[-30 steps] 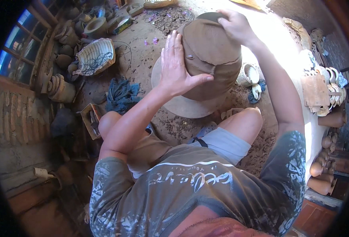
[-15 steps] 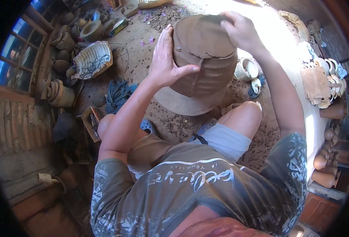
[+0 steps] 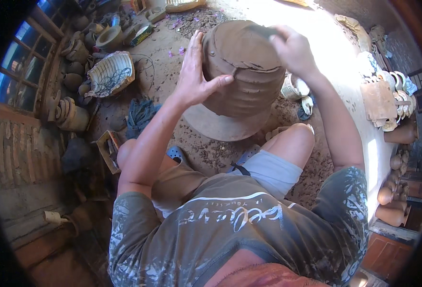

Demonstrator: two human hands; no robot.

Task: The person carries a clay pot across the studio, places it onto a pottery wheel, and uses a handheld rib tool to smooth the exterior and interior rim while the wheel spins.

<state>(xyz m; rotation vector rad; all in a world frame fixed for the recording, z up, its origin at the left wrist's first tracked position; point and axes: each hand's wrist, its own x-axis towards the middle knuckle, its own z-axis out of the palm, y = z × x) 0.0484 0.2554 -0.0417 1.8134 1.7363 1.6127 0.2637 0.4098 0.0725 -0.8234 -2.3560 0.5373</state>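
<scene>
A large brown clay vessel (image 3: 249,93) stands in front of my knees, its broad top face up. A ragged seam runs along the near rim, and ridges band its side. It rests on a round pale turntable-like base (image 3: 220,128). My left hand (image 3: 195,79) lies open against the vessel's left side, fingers stretched upward and thumb across the near wall. Over the top's far right edge, my right hand (image 3: 294,51) is closed around a dark flat tool (image 3: 262,32). The tool touches or nearly touches the clay; blur hides its exact shape.
Clay crumbs (image 3: 215,148) cover the floor around the base. A white bucket (image 3: 294,87) stands right of the vessel. Leftward are a ribbed mould (image 3: 110,71), a dark blue cloth (image 3: 141,115) and a small box (image 3: 109,150). Several pots (image 3: 391,215) line the right side.
The seam and my left hand have shifted slightly left, as if the vessel turned a little. My right hand, with the tool, has moved slightly down and to the right.
</scene>
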